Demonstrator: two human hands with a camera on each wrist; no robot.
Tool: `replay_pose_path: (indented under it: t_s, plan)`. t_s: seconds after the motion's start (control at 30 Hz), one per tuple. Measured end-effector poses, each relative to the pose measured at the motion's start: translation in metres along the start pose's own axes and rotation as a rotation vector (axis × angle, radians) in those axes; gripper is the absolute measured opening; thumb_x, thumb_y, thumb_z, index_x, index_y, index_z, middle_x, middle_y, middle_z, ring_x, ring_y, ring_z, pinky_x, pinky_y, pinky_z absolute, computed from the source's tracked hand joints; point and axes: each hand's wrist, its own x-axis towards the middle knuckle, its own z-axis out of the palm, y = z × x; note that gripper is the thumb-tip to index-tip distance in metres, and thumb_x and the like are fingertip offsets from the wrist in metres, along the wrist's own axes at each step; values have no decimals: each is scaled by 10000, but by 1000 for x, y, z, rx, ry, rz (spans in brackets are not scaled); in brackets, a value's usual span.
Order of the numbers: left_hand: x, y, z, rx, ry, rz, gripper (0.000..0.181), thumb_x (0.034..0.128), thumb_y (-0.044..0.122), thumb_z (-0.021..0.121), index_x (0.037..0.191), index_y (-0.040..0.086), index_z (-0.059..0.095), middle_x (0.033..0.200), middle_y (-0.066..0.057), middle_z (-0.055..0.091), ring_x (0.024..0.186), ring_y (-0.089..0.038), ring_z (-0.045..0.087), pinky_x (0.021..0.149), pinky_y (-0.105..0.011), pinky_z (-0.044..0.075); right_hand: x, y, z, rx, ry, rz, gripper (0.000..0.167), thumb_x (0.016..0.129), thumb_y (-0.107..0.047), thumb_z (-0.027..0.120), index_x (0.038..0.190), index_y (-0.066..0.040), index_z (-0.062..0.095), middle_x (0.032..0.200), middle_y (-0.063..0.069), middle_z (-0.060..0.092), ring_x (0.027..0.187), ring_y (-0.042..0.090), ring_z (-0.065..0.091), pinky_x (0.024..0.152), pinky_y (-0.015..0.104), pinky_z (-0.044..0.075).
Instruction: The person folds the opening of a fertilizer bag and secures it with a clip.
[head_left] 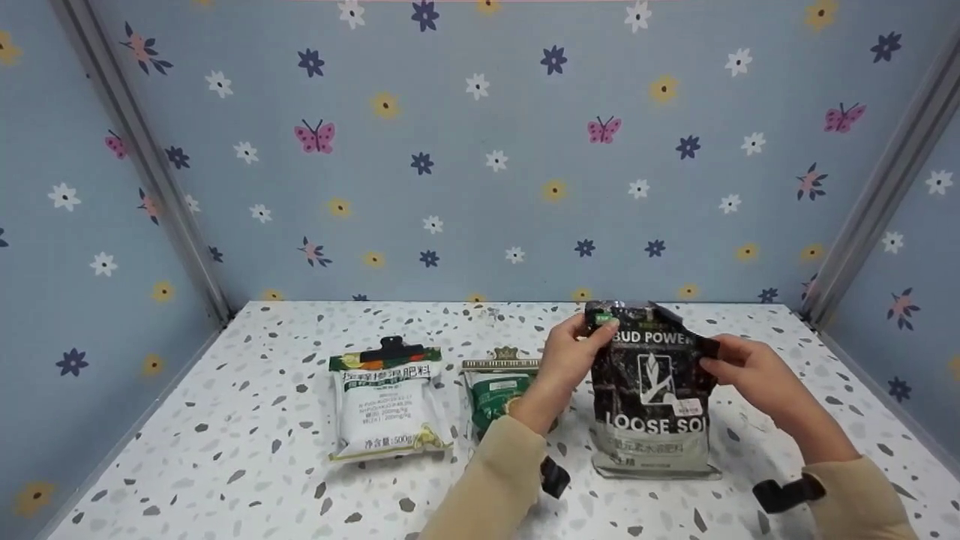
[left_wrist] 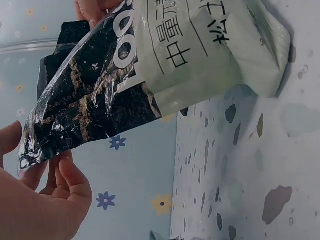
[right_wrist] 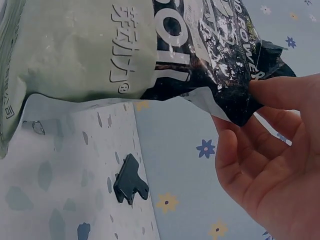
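Note:
A black and pale-green soil bag stands upright on the table, its top edge folded over at the right corner. My left hand pinches the bag's upper left corner, thumb in front and fingers behind. The upper right corner is pinched by my right hand. In the left wrist view, the left hand holds the dark top end of the bag. The right wrist view shows the right hand gripping the other corner, with a black clip lying on the table beyond the bag.
To the left lies a white fertilizer bag with a black clip on its top. Between it and my left arm is a green bag closed by a gold clip, partly hidden by that arm. Flowered panels enclose the speckled table.

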Motion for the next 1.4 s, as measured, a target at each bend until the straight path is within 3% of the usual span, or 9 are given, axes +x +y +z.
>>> replay_pose_path:
  t_s: [0.13, 0.3, 0.53, 0.77, 1.1, 1.27, 1.4]
  plan:
    - [-4, 1, 2, -18, -2, 32, 220, 901, 404, 741, 996, 205, 742, 967, 47, 669, 871, -122, 605, 793, -339, 503, -1, -2, 0, 35, 21, 1, 400, 1009, -269, 620, 1249, 52, 613, 1052, 122, 694, 929, 163, 670, 894, 475, 499]
    - [-8, 5, 5, -56, 3, 76, 250, 892, 378, 758, 863, 135, 706, 811, 10, 652, 693, -128, 537, 647, -294, 452, -4, -4, -2, 49, 35, 4, 417, 1011, -330, 608, 1170, 53, 654, 1022, 128, 715, 914, 165, 684, 942, 573, 450]
    - [-12, 10, 7, -53, 33, 121, 268, 906, 331, 749, 779, 103, 690, 763, 1, 657, 650, -125, 537, 608, -270, 424, -5, -7, -5, 8, 59, 22, 401, 1007, -329, 616, 1149, 42, 673, 1006, 92, 726, 901, 143, 628, 815, 370, 480]
    - [-14, 16, 6, -87, 11, 150, 265, 905, 293, 751, 746, 90, 693, 717, -4, 658, 595, -124, 531, 569, -264, 421, -8, -10, -8, -57, 108, -3, 385, 989, -338, 641, 1126, 16, 706, 996, 92, 737, 926, 95, 642, 859, 365, 461]
    - [-16, 27, 6, -135, -42, 187, 189, 887, 256, 771, 832, 75, 756, 779, -19, 725, 641, -122, 624, 611, -252, 497, -14, -16, -17, -127, 182, -91, 283, 967, -314, 679, 993, -48, 772, 922, 60, 746, 842, 81, 640, 755, 208, 463]
    - [-18, 28, 3, -115, -91, 229, 148, 888, 253, 773, 858, 108, 785, 790, -26, 735, 698, -153, 675, 647, -271, 525, -15, -11, -21, -76, 139, -135, 225, 964, -222, 689, 1054, -33, 772, 964, 63, 749, 878, 49, 649, 772, 178, 480]
    - [-19, 27, 0, -52, -118, 266, 158, 897, 273, 767, 839, 126, 772, 737, -6, 698, 640, -131, 584, 611, -269, 468, -14, -11, -22, -43, 52, -144, 235, 971, -177, 677, 1106, 5, 741, 995, 75, 740, 903, 70, 672, 795, 205, 498]
